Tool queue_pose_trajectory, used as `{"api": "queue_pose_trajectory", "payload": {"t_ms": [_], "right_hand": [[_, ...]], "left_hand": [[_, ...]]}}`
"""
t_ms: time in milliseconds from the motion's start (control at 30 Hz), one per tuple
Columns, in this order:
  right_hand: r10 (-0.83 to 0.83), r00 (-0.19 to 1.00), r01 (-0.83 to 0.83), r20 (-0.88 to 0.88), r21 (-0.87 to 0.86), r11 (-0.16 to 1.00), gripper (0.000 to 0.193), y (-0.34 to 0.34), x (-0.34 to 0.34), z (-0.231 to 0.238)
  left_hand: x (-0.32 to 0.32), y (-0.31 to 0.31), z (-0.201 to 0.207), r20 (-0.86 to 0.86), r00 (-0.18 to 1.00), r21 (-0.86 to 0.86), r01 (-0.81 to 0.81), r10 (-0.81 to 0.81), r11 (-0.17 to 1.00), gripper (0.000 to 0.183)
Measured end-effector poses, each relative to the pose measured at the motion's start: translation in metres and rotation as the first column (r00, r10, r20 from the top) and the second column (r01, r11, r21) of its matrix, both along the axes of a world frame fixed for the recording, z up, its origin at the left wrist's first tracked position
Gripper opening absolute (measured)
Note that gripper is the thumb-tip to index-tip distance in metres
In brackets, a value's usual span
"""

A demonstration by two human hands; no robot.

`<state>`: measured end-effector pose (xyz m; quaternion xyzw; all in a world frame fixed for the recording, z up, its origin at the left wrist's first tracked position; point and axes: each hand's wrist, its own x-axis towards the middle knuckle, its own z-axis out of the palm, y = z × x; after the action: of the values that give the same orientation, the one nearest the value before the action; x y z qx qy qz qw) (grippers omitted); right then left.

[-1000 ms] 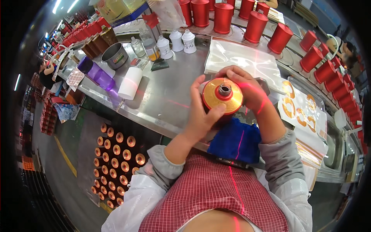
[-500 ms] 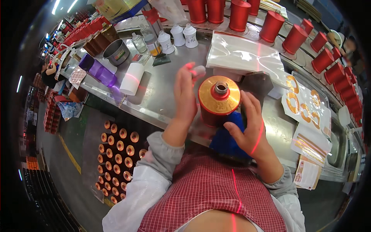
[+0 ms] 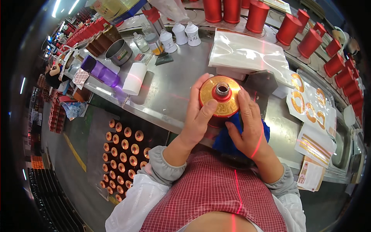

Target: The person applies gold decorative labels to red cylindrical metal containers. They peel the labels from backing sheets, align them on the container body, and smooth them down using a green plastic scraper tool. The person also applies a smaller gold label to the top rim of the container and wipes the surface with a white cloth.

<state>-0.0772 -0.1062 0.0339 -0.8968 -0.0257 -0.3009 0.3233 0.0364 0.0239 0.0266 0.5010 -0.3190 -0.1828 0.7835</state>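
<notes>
A red bottle (image 3: 218, 121) stands upright in front of me at the table's near edge. Its bare threaded neck (image 3: 222, 89) has no cap on, and a gold ring (image 3: 228, 107) covers the shoulder around it. My left hand (image 3: 196, 118) wraps the bottle's left side, its thumb pressing on the gold ring. On the opposite side, my right hand (image 3: 249, 135) lies against the bottle with fingers near the rim and thumb low on the body. Blue material (image 3: 224, 144) lies beneath and beside my right hand.
Gold ring stickers (image 3: 297, 101) lie on a white sheet at right, near a sink (image 3: 342, 145). Behind are a stack of clear sheets (image 3: 247, 52) and a line of red bottles (image 3: 257, 17). At left stand a purple bottle (image 3: 104, 73), a paper roll (image 3: 134, 79) and a pot (image 3: 119, 52).
My left hand has moved in from beside the bottle and closed on it, thumb onto the gold ring. My right hand stays on the bottle. Bottles on the line behind have shifted right.
</notes>
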Motion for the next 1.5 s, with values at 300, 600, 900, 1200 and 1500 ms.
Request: {"api": "queue_pose_trajectory", "payload": {"t_ms": [300,600,900,1200,1500], "right_hand": [[0.003,1.0,-0.003,-0.016,0.003,1.0,0.083,-0.001,-0.001,0.003],[0.01,1.0,-0.01,-0.016,0.014,1.0,0.083,-0.001,-0.001,0.003],[0.008,1.0,-0.008,-0.001,-0.01,1.0,0.083,-0.001,-0.001,0.003],[-0.035,0.999,0.026,-0.042,-0.208,0.978,0.069,0.001,-0.011,0.021],[-0.004,0.997,-0.015,-0.079,-0.241,0.97,0.064,-0.004,-0.011,0.028]], "left_hand": [[0.001,-0.001,0.001,-0.035,0.999,-0.017,0.011,-0.012,1.0,0.066],[0.002,0.001,0.001,-0.013,1.0,0.013,0.02,-0.02,1.0,0.071],[0.004,-0.001,-0.004,0.041,0.999,-0.01,0.031,-0.031,0.999,0.077],[0.0,0.002,0.0,-0.137,0.984,-0.283,0.073,-0.116,0.956,0.088],[-0.002,0.018,-0.032,0.913,0.17,-0.218,-0.567,0.372,0.794,0.034]]}}
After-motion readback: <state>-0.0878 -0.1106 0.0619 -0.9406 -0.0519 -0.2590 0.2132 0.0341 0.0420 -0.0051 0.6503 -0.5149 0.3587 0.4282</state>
